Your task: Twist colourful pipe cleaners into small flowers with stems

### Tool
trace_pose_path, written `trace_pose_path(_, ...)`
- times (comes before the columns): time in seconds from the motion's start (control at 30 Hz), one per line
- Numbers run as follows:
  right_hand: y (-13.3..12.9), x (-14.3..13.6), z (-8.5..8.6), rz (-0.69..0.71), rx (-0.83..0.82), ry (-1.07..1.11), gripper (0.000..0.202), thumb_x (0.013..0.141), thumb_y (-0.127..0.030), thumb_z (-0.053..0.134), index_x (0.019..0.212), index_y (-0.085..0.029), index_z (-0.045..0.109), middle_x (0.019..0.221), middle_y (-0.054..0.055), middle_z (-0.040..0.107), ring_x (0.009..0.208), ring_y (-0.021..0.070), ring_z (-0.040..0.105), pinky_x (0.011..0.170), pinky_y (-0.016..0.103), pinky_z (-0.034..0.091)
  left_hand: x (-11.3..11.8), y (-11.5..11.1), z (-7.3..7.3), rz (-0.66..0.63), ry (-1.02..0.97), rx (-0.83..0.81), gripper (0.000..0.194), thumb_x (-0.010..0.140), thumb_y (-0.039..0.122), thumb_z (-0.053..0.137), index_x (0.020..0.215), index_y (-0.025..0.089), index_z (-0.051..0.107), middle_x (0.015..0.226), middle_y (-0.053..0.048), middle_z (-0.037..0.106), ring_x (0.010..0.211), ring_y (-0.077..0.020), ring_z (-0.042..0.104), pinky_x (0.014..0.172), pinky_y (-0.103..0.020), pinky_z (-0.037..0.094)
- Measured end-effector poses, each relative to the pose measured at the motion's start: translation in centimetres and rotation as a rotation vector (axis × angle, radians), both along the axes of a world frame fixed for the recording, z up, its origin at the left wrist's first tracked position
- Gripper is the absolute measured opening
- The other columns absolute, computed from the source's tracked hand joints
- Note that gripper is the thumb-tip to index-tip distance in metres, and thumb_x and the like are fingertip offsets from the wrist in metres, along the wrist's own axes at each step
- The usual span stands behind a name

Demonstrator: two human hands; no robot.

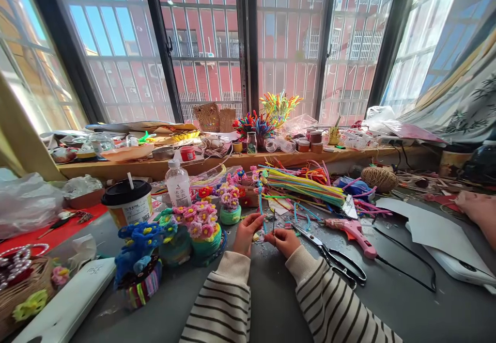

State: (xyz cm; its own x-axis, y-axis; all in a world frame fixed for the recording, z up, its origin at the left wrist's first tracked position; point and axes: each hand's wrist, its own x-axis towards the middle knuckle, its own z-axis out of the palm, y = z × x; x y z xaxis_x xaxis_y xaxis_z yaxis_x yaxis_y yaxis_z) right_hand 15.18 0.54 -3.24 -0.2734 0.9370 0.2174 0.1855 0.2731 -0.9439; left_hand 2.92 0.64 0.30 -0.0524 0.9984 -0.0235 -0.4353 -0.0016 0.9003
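Note:
My left hand (247,233) pinches a light blue pipe cleaner (261,209) standing upright, with small pipe-cleaner flowers (260,175) around its top. Close beside it, the fingers of my right hand (285,242) are pinched on a thin dark strand (274,219); its exact kind is too small to tell. Just right of that hand lie large scissors (339,261) with black handles. Beyond them rests a pink glue gun (354,233). Left of my hands stand pots of pink pipe-cleaner flowers (198,221) and blue ones (140,238).
Behind my hands lies a bundle of coloured pipe cleaners (306,184). A lidded cup (129,203) and plastic bottle (178,184) stand left. Twine (378,178), white sheets (442,221) and another person's hand (475,203) are right. The windowsill (217,163) holds jars and clutter.

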Motion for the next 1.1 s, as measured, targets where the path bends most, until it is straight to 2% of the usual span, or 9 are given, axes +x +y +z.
trace_pose_path(0.17, -0.5, -0.2, 0.6, 0.015, -0.033, -0.016, 0.041, 0.055, -0.054, 0.054, 0.053, -0.013, 0.057, 0.050, -0.001, 0.051, 0.048, 0.0088, 0.041, 0.048, 0.022, 0.032, -0.3, -0.1, 0.6, 0.155, -0.173, -0.012, 0.024, 0.043, 0.022, 0.070, 0.064, 0.016, 0.062, 0.063, 0.003, 0.055, 0.052, -0.0027, 0.047, 0.054, -0.014, 0.038)
trace_pose_path(0.23, -0.7, -0.2, 0.9, 0.010, -0.029, -0.033, 0.042, 0.055, -0.055, 0.054, 0.052, -0.013, 0.057, 0.047, -0.002, 0.049, 0.046, 0.0079, 0.039, 0.047, 0.021, 0.031, -0.3, -0.2, 0.8, 0.170, -0.210, -0.017, 0.026, 0.042, 0.022, 0.071, 0.065, 0.015, 0.062, 0.062, 0.003, 0.055, 0.052, -0.0026, 0.047, 0.051, -0.014, 0.037)
trace_pose_path(0.33, -0.9, 0.0, 1.1, -0.018, -0.003, -0.068, 0.045, 0.058, -0.057, 0.050, 0.050, -0.013, 0.057, 0.039, -0.004, 0.038, 0.041, 0.0064, 0.033, 0.042, 0.020, 0.027, -0.3, -0.3, 0.9, 0.143, -0.211, -0.018, 0.026, 0.043, 0.023, 0.070, 0.066, 0.015, 0.062, 0.059, 0.003, 0.054, 0.052, -0.0027, 0.047, 0.050, -0.014, 0.036)
trace_pose_path(0.43, -1.0, 0.2, 1.0, 0.001, 0.015, -0.112, 0.055, 0.064, -0.062, 0.038, 0.049, -0.013, 0.057, 0.036, -0.005, 0.029, 0.037, 0.0058, 0.029, 0.040, 0.020, 0.024, -0.3, -0.2, 0.7, 0.100, -0.204, -0.011, 0.023, 0.045, 0.022, 0.070, 0.066, 0.015, 0.062, 0.060, 0.003, 0.054, 0.052, -0.0024, 0.047, 0.050, -0.013, 0.036)
trace_pose_path(0.6, -1.5, 0.2, 1.1, 0.120, 0.102, -0.231, 0.068, 0.064, -0.070, 0.021, 0.057, -0.013, 0.057, 0.042, -0.002, 0.039, 0.043, 0.0082, 0.039, 0.044, 0.020, 0.030, -0.4, 0.0, 0.4, 0.065, -0.240, 0.009, 0.021, 0.047, 0.021, 0.069, 0.067, 0.015, 0.062, 0.065, 0.002, 0.056, 0.053, -0.0022, 0.048, 0.049, -0.013, 0.037)
trace_pose_path(0.77, -2.1, 0.1, 1.6, 0.209, 0.174, -0.405, 0.070, 0.060, -0.073, 0.021, 0.051, -0.012, 0.055, 0.044, -0.001, 0.042, 0.043, 0.0077, 0.036, 0.042, 0.020, 0.025, -0.3, 0.0, 0.5, 0.015, -0.270, 0.019, 0.020, 0.047, 0.021, 0.069, 0.065, 0.016, 0.062, 0.068, 0.001, 0.059, 0.054, -0.0027, 0.049, 0.049, -0.013, 0.038)
trace_pose_path(0.93, -2.3, 0.0, 1.8, 0.248, 0.210, -0.385, 0.067, 0.060, -0.073, 0.024, 0.050, -0.014, 0.054, 0.044, -0.001, 0.042, 0.043, 0.0077, 0.034, 0.041, 0.021, 0.023, -0.1, -0.2, 0.5, -0.075, -0.219, 0.040, 0.017, 0.051, 0.020, 0.067, 0.066, 0.016, 0.062, 0.068, 0.001, 0.058, 0.054, -0.0027, 0.049, 0.049, -0.013, 0.038)
trace_pose_path(1.1, -2.3, -0.2, 1.4, 0.218, 0.223, -0.340, 0.062, 0.061, -0.070, 0.028, 0.046, -0.015, 0.049, 0.043, 0.000, 0.044, 0.042, 0.0075, 0.034, 0.040, 0.020, 0.023, 0.0, -0.2, 0.4, -0.086, -0.225, 0.033, 0.018, 0.050, 0.020, 0.067, 0.067, 0.015, 0.061, 0.067, 0.001, 0.058, 0.052, -0.0029, 0.048, 0.050, -0.014, 0.038)
